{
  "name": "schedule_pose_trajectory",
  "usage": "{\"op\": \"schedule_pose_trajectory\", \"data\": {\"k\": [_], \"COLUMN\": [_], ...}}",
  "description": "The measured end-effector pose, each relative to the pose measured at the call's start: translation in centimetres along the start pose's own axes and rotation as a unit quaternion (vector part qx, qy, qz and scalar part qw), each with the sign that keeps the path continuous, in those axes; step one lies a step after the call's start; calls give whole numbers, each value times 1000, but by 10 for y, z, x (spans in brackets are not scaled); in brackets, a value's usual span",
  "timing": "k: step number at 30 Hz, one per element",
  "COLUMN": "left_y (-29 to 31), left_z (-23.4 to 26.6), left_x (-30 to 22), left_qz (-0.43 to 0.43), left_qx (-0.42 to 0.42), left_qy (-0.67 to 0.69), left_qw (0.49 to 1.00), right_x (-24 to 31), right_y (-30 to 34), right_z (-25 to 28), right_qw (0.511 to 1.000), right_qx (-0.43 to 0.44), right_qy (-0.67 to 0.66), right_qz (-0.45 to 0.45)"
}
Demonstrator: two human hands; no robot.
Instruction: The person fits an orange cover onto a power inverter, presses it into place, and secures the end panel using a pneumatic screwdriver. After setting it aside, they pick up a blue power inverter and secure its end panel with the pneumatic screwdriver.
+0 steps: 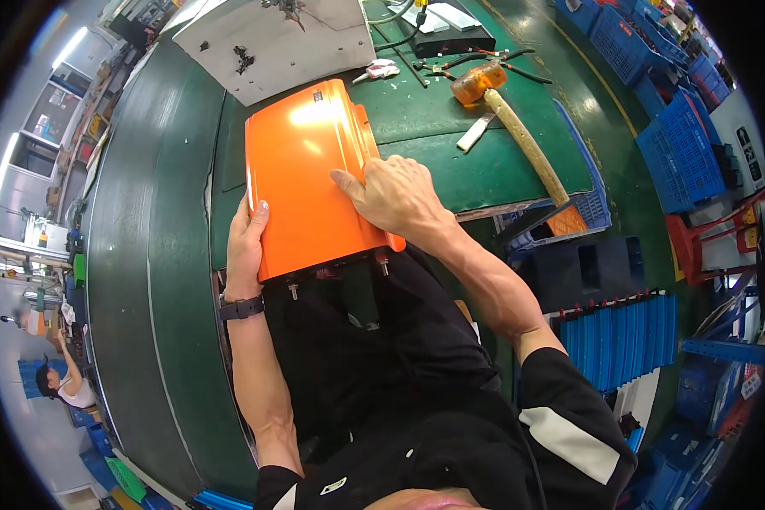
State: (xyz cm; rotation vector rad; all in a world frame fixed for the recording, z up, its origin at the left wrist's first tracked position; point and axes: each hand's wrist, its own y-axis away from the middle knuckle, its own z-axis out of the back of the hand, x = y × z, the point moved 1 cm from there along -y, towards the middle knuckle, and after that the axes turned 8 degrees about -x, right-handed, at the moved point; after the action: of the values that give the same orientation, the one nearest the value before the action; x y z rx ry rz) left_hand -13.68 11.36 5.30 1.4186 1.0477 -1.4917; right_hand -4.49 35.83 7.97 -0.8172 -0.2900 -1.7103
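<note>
An orange metal housing point(302, 187) with a glossy top lies partly on the green bench, its near end jutting over the edge above my lap. Two threaded studs stick out of that near end. My left hand point(246, 238) grips the housing's left side, thumb on top and fingers hidden down the side. On the opposite side my right hand point(395, 191) clasps the edge, thumb on the top face and fingers bent over the rim. A mallet point(523, 140) with an amber head and wooden handle lies to the right, next to a white-handled scraper or brush point(474, 134).
A scuffed white metal box point(272, 51) stands behind the housing. Pliers point(467, 61) and cables lie at the back right. A long dark green conveyor belt point(132, 280) runs on the left. Blue crates point(680, 153) and blue finned parts point(616, 340) are at right. Another person point(68, 387) works far left.
</note>
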Motion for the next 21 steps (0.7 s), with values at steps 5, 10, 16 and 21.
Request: {"op": "schedule_pose_trajectory", "data": {"k": [5, 10, 16, 21], "left_y": [3, 7, 10, 0], "left_z": [-1, -4, 1, -17], "left_x": [-1, -3, 0, -15], "left_qz": [3, -8, 5, -5], "left_qx": [4, 20, 0, 25], "left_qy": [30, 17, 35, 5], "left_qw": [1000, 1000, 999, 1000], "right_x": [-5, -18, -34, -55], "right_y": [-1, -1, -35, -76], "right_z": [-13, -24, -19, -69], "right_qw": [999, 997, 937, 874], "right_qx": [-22, 14, -228, -359], "right_qy": [-23, -65, -221, -78], "right_qz": [-11, -48, 144, 318]}}
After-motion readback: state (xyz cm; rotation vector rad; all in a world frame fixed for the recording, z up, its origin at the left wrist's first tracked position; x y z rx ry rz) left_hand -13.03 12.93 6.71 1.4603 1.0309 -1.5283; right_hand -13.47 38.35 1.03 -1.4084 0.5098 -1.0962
